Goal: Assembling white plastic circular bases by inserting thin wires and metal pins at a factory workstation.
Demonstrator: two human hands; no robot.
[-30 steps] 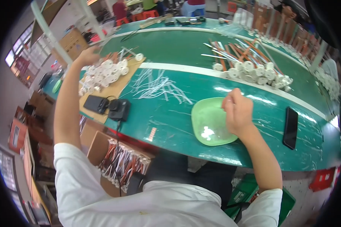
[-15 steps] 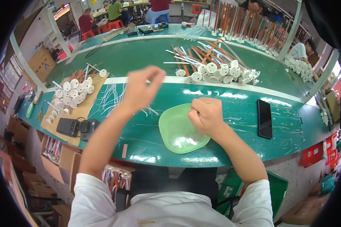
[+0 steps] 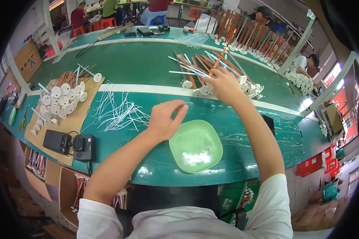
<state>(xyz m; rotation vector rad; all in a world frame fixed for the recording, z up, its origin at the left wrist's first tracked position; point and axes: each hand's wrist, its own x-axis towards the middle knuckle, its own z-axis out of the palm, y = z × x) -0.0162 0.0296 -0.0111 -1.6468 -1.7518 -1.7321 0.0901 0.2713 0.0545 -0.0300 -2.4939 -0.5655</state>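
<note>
My right hand (image 3: 224, 85) is at the pile of orange and white rods (image 3: 199, 65) with round white discs (image 3: 243, 81) on their ends. Its thumb and fingers close around an orange rod (image 3: 218, 59) there; the hand covers part of the pile. My left hand (image 3: 166, 119) hovers just left of the light green dish (image 3: 196, 147), with a gap between its curved fingers and thumb and nothing seen in it. The dish is shallow, and a glare spot covers part of its inside. Thin white strings (image 3: 121, 113) lie loosely to the left of that hand.
A second pile of disc-ended rods (image 3: 64, 97) rests on cardboard (image 3: 93, 89) at the left, near a black device (image 3: 84, 146). My right forearm partly hides a black phone (image 3: 269, 122). A pale raised strip (image 3: 147, 90) crosses the bench. Upright rods (image 3: 247, 36) and co-workers are beyond.
My right hand has left the green dish and moved forward to the rod pile. My left hand has dropped nearer the dish, uncovering more of the strings. The view has shifted slightly.
</note>
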